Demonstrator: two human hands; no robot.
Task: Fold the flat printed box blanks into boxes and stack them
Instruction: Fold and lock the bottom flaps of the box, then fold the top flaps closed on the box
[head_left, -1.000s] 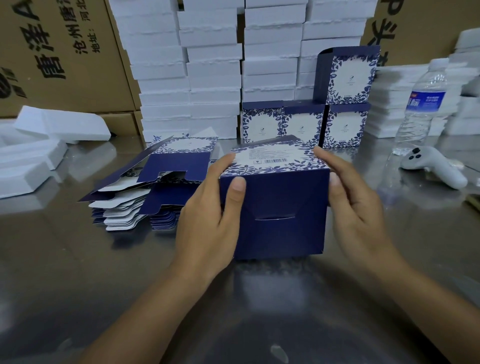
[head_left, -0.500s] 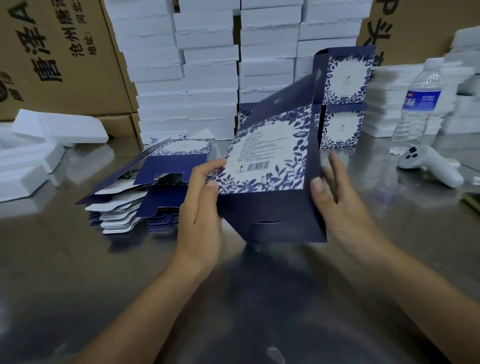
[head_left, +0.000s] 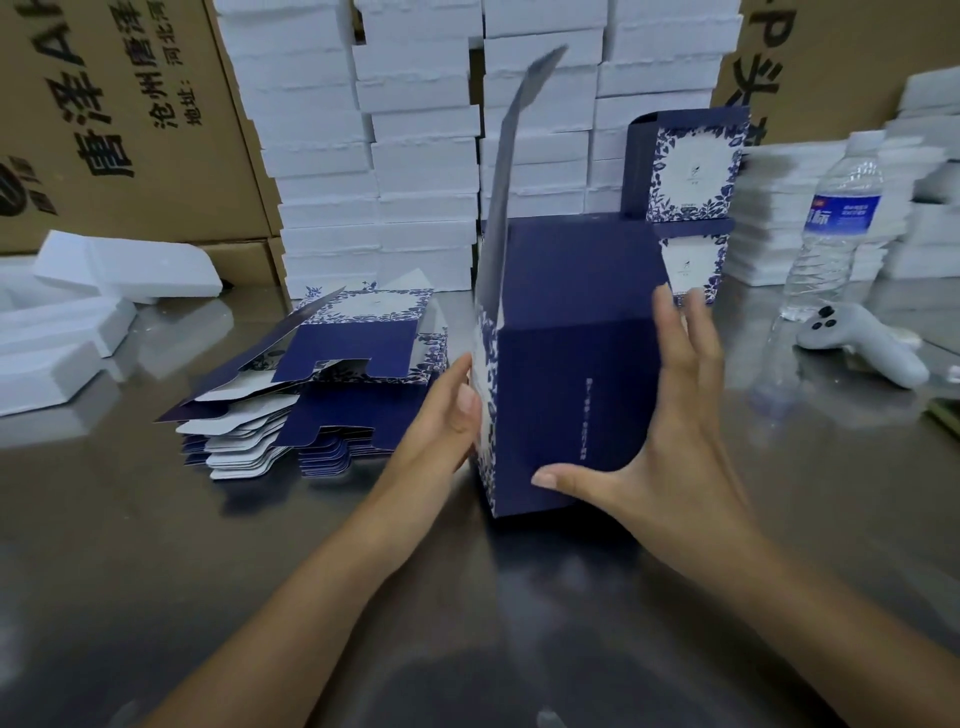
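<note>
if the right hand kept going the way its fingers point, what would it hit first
The right hand points up and away along the held box. Straight on, it would probably meet the stacked finished boxes first, though depth is hard to judge.

White foam trays (head_left: 426, 171) stand in tall stacks at the back of the steel table (head_left: 156, 545); brown cartons (head_left: 119, 119) with black print stand behind at left; loose foam pieces (head_left: 78, 312) lie far left; a water bottle (head_left: 836, 228) stands at right, a white controller (head_left: 862, 343) lying just before it.
</note>
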